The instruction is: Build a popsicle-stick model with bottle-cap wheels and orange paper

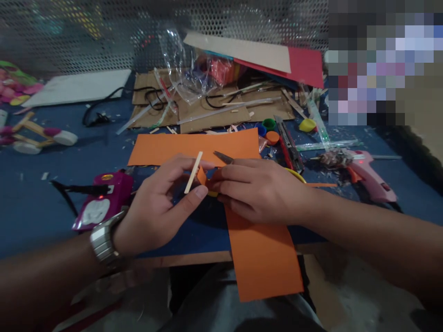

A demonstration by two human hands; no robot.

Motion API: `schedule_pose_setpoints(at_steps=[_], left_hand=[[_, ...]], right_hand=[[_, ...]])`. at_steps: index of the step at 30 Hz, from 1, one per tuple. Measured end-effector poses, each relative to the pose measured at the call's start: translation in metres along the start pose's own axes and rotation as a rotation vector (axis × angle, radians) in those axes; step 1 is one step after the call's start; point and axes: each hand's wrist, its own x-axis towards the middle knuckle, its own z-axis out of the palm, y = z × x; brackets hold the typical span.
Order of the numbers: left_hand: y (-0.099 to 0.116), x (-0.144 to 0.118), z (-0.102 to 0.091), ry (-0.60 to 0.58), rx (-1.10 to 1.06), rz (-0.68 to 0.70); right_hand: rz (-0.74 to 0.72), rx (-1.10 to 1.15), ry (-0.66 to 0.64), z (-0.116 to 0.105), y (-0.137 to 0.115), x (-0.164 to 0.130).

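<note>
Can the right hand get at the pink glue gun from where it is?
Probably yes: the glue gun lies uncovered beside the right hand, but that hand is occupied by scissors.

I sit at a craft workshop desk [31, 207]: a pink glue gun [370, 173], cardboard sheets [214, 113], coloured paper [194, 146], a utility knife [289, 143] and paper scraps clutter it, with perforated metal panel [104, 32] behind.

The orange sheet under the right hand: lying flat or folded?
Flat: the orange sheet lies spread over the table edge, no crease visible, its top under the right hand.
</note>
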Motion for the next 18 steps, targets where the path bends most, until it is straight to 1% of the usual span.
schedule_pose_setpoints(at_steps=[5, 13, 18], left_hand=[[0.0014, 0.0019, 0.0014, 0.011, -0.041, -0.025], [-0.0014, -0.0012, 0.0033, 0.021, -0.115, -0.071], [-0.0026, -0.0036, 0.0033, 0.016, -0.158, -0.097]], right_hand=[[-0.03, -0.043, -0.003, -0.0012, -0.0005, 0.0004], [-0.022, -0.071, -0.005, -0.001, -0.0016, 0.0002], [0.003, -0.104, -0.058, -0.0024, -0.004, 0.0009]])
